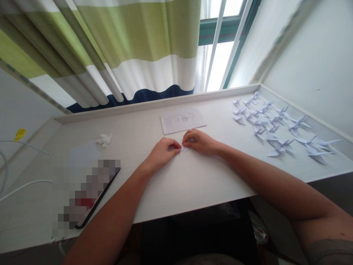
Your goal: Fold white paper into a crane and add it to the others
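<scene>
At the middle of the white desk [168, 191], my left hand [164, 150] and my right hand [199, 141] meet over a small folded piece of white paper [184, 149]. Thumb and fingers of each hand are pinched together on it, the left at its left end and the right at its upper side. Much of the paper is hidden by the fingers, so its exact folded shape is unclear. Just beyond my hands lies a flat sheet or card with a printed table [182, 121].
Several folded white paper cranes [277, 119] spread over the desk's right side. On the left are a crumpled tissue [104, 140], pale paper sheets [82, 156], a dark-edged tablet or phone [95, 200], partly blurred, and white cables [27, 187]. A raised rim [132, 110] runs along the back, before a striped curtain [143, 33].
</scene>
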Demonstrator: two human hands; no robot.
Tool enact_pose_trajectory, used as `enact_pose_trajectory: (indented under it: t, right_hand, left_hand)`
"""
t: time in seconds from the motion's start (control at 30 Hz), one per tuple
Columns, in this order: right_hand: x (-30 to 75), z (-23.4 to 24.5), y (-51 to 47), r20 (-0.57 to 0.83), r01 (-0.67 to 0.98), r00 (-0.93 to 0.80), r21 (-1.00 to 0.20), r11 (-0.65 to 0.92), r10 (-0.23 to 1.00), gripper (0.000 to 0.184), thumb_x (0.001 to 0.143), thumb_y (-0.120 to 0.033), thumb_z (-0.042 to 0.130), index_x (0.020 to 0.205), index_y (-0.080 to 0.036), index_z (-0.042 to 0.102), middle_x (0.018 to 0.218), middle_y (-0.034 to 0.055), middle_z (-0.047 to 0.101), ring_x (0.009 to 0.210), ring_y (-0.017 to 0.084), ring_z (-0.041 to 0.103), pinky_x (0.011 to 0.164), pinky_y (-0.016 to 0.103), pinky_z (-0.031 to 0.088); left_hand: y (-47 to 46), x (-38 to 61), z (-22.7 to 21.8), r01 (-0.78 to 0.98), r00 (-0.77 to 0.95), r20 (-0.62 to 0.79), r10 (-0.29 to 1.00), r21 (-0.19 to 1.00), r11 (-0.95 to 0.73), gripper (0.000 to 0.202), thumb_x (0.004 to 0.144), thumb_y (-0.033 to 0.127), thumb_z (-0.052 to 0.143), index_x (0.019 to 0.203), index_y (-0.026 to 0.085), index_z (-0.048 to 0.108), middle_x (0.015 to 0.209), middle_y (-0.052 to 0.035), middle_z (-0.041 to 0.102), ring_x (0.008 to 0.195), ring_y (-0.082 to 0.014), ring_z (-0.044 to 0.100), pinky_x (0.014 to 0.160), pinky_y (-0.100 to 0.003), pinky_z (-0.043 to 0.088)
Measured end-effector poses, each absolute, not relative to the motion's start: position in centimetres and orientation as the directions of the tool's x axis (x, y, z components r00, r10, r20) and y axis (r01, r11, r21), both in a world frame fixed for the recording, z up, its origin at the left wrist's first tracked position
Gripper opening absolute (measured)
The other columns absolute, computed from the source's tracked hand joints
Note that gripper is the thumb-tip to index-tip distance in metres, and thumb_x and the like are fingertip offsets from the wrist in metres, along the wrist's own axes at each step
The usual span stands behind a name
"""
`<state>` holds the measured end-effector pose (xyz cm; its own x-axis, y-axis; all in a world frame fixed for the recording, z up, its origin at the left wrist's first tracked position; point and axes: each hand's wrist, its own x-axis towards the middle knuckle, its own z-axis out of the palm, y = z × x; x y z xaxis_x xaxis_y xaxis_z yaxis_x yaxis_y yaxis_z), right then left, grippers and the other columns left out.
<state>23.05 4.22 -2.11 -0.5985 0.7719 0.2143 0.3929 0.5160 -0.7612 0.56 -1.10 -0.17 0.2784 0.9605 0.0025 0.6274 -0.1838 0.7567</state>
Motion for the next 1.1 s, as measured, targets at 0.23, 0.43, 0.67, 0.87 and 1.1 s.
enact_pose_trajectory:
  t: [0.23,0.43,0.67,0.87,1.1]
  right_hand:
    - [23.32,-2.05,4.26,0.197,0.386,-0.613,-0.77,0.509,0.765,0.006,0.089,-0.022,0.076,0.086,-0.022,0.081,0.102,0.007,0.076,0.103,0.024,0.068,0.097,0.039,0.05]
    - [23.2,-1.97,4.17,0.199,0.409,-0.603,-0.755,0.513,0.773,0.007,0.089,-0.023,0.076,0.085,-0.022,0.08,0.101,0.0071,0.077,0.103,0.024,0.068,0.098,0.04,0.049]
    - [22.72,-1.77,3.82,0.188,0.472,-0.575,-0.719,0.51,0.797,0.008,0.09,-0.021,0.075,0.084,-0.02,0.08,0.102,0.0074,0.076,0.101,0.024,0.068,0.099,0.04,0.048]
    - [22.57,-1.84,3.78,0.177,0.477,-0.556,-0.732,0.486,0.812,0.007,0.087,-0.02,0.077,0.081,-0.021,0.079,0.101,0.0067,0.077,0.103,0.024,0.068,0.098,0.039,0.049]
    - [22.55,-1.64,3.67,0.176,0.482,-0.556,-0.728,0.487,0.813,0.007,0.087,-0.019,0.078,0.081,-0.02,0.08,0.102,0.0071,0.077,0.104,0.025,0.067,0.098,0.039,0.049]
  left_hand:
    - [-1.11,0.42,-0.05,0.634,0.321,0.01,0.947,0.741,-0.223,0.018,0.085,0.03,0.075,0.101,0.024,0.082,0.107,-0.0073,0.073,0.105,-0.0259,0.067,0.102,-0.042,0.052]
    - [-1.11,0.23,0.15,0.636,0.394,0.033,0.919,0.712,-0.298,0.022,0.087,0.027,0.072,0.108,0.024,0.078,0.107,-0.0074,0.074,0.113,-0.0284,0.065,0.104,-0.044,0.052]
    - [-1.11,0.12,0.34,0.658,0.374,-0.001,0.928,0.705,-0.264,0.02,0.083,0.024,0.073,0.104,0.023,0.075,0.106,-0.006,0.072,0.104,-0.0254,0.065,0.098,-0.041,0.053]
    - [-0.95,0.08,0.37,0.667,0.351,-0.016,0.936,0.706,-0.238,0.013,0.083,0.03,0.074,0.092,0.024,0.08,0.102,-0.0064,0.072,0.098,-0.0248,0.065,0.094,-0.04,0.053]
    - [-1.0,0.33,0.54,0.648,0.322,-0.014,0.946,0.732,-0.21,0.011,0.082,0.032,0.074,0.086,0.023,0.08,0.099,-0.0061,0.072,0.096,-0.0243,0.065,0.093,-0.039,0.053]
